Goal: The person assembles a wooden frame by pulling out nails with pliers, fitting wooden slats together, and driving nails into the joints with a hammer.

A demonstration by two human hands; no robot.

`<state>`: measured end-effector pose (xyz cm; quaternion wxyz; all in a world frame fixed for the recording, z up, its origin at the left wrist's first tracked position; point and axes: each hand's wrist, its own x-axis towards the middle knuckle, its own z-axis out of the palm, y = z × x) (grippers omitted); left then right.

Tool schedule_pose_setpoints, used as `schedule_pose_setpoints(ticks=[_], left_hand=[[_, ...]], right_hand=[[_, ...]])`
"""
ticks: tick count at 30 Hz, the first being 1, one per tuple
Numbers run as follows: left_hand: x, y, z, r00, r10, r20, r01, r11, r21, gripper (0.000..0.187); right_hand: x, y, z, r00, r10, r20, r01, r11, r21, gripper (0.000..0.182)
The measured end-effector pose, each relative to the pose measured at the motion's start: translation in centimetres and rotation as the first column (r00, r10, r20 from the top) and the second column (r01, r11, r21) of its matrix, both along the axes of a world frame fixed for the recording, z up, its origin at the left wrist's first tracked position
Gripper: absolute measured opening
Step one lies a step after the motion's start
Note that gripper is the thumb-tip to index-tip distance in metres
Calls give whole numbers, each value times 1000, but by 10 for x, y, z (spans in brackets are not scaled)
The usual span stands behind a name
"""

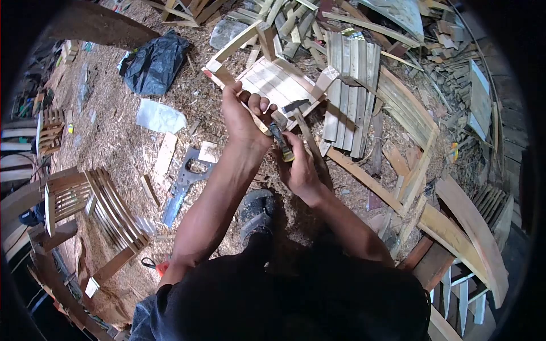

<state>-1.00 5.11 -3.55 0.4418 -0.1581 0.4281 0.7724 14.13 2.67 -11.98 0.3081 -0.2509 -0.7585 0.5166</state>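
Yellow-ended tool (279,140), any lettering blurred, is pinched in the right hand (301,173), left hand (243,118) half-curled.

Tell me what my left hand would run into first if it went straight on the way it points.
Your left hand would likely meet the slatted wooden frame first, though depth is hard to judge here.

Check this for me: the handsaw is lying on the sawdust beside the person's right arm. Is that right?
Not quite. The handsaw is lying on the sawdust, but beside the person's left arm, as the head view shows.
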Motion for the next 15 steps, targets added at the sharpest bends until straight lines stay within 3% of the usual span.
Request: schedule_pose_setpoints(ticks=[3, 5, 8, 15], left_hand=[[-2, -5, -3, 998, -57, -29, 57, 998, 4, 25], [-2, -7, -5, 995, -95, -44, 95, 995, 7, 25], [-2, -9, -9, 990, -117, -73, 119, 993, 19, 27], [0, -12, -17, 991, -114, -73, 122, 985, 120, 38]], right_hand=[[4, 2, 14, 1000, 18, 23, -16, 997, -75, 47], [13, 10, 12, 982, 155, 104, -144, 984, -100, 46], [15, 18, 29, 974, 219, 59, -204, 960, -194, 44], [21, 10, 45, 983, 185, -20, -181, 929, -323, 45]])
